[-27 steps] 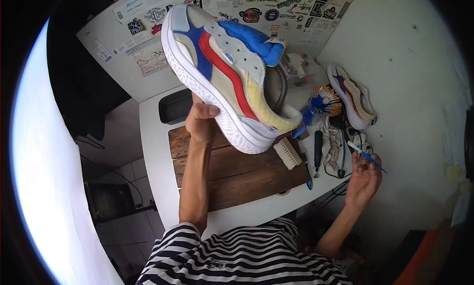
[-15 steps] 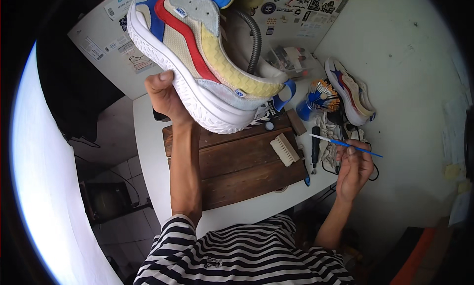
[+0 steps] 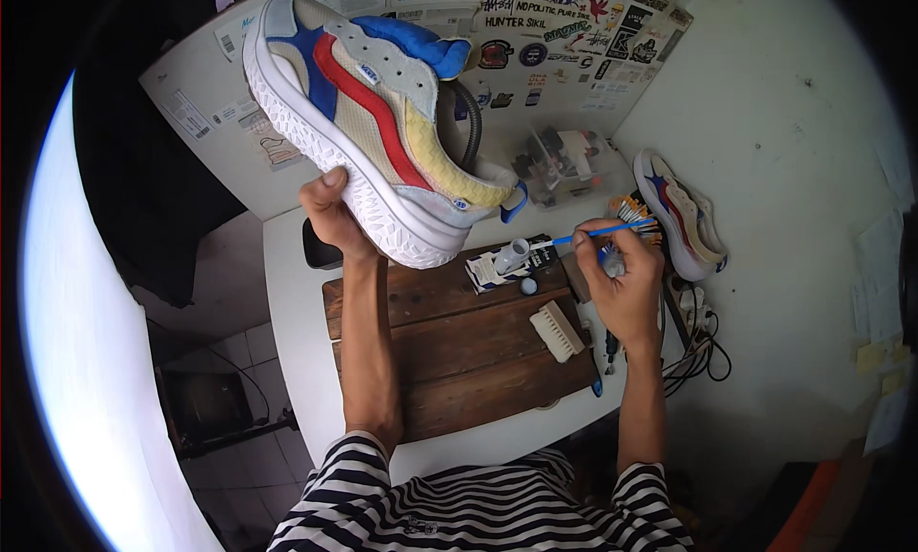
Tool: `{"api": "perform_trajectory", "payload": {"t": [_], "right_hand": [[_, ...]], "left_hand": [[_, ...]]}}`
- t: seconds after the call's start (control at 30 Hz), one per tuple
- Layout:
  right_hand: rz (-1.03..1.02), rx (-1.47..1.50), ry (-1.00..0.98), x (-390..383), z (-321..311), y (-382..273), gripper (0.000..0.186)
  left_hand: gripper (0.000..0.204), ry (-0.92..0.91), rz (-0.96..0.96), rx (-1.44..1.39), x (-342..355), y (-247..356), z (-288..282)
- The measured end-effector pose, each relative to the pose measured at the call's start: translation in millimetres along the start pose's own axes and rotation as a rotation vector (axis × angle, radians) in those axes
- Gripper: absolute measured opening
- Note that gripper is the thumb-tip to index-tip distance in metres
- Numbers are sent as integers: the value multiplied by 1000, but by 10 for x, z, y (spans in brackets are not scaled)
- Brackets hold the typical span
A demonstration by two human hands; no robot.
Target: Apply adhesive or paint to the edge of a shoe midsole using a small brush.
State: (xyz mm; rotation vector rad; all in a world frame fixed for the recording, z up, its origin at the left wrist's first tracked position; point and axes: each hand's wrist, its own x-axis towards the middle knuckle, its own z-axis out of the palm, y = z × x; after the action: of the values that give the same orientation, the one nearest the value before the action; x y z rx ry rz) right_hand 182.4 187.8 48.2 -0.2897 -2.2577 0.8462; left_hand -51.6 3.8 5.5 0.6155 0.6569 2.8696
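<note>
My left hand (image 3: 337, 213) grips a multicoloured sneaker (image 3: 378, 136) by its thick white sole, holding it tilted in the air with the toe up to the left. The upper has a red stripe, blue and yellow panels and no laces. My right hand (image 3: 623, 289) is closed around a thin blue paintbrush (image 3: 604, 232). The brush's pale tip is at the mouth of a small open bottle (image 3: 513, 256); whether it goes inside I cannot tell. A printed box (image 3: 490, 277) lies by the bottle, with a small round cap (image 3: 529, 286) just nearer me.
Under my hands is a dark wooden board (image 3: 459, 361) on a white table (image 3: 292, 294), with a scrub brush (image 3: 557, 332) on it. A matching sneaker (image 3: 679, 213) leans at the right wall. Behind stand a clear plastic bin (image 3: 564, 170) and several brushes (image 3: 631, 208). Cables (image 3: 708, 346) hang at the right.
My right hand has moved left and away from me, bringing the paintbrush to the bottle. The held sneaker sits lower in view, showing more of its upper. The view itself has shifted slightly.
</note>
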Motion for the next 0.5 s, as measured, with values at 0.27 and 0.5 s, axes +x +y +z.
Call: {"api": "perform_trajectory", "payload": {"t": [0.27,0.5], "right_hand": [[2,-34,-271,261,362,173,9],[9,-12,-311,258,462,281,9]], "left_hand": [[25,-208,293,-81,82,-88,-146],[35,47,150,45,104,-107,-60]]}}
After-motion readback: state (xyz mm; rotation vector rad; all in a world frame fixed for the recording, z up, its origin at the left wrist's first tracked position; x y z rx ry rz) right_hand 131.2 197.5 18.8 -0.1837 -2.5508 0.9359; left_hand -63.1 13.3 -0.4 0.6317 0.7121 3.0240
